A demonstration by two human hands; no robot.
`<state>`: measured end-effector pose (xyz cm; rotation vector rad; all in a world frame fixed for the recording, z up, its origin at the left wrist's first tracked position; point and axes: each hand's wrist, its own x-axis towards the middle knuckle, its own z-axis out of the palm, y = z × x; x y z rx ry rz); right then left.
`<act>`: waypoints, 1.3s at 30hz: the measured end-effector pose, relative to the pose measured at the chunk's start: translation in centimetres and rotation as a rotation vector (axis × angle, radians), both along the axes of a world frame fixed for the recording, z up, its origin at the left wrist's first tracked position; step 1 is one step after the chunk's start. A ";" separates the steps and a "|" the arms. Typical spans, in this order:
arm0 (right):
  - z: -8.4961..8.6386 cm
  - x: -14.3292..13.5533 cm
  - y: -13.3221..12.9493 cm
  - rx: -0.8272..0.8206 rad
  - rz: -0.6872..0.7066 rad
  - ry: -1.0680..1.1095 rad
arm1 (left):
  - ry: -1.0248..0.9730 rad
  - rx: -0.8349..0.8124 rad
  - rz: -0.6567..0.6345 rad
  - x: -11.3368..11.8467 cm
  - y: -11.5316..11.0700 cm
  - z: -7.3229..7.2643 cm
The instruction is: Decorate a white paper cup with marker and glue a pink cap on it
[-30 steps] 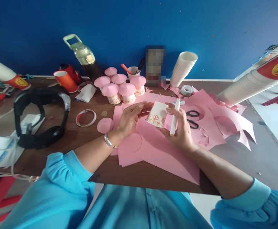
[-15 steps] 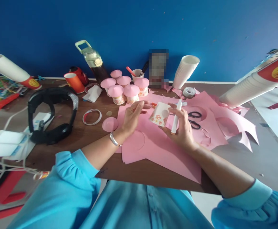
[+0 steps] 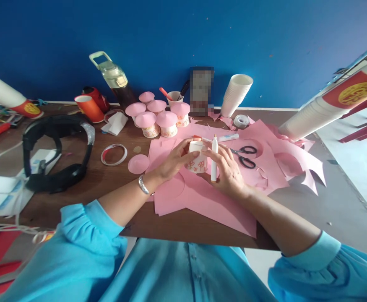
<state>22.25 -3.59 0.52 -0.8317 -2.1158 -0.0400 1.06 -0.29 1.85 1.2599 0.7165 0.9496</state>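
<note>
Left hand (image 3: pixel 177 158) moved onto cup (image 3: pixel 199 164)

No readable text; marks in yellow emblem (image 3: pixel 358 93) on red label (image 3: pixel 331 100) of far-right cup stack (image 3: pixel 303 118) too unclear.

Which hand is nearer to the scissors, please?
Right. The right hand is just left of the scissors; the left hand is farther left, at the cup's left side.

Brown bench (image 3: pixel 170 226), pink paper sheets (image 3: pixel 214 209), a pink disc (image 3: pixel 138 164), cone-topped cups (image 3: pixel 167 121), a red-and-white ring (image 3: pixel 115 163), a tall bottle (image 3: pixel 114 77)
</note>
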 end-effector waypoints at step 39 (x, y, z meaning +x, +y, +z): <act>2.4 -0.7 -2.7 -0.065 0.179 0.127 | 0.008 0.011 0.011 -0.2 0.0 0.4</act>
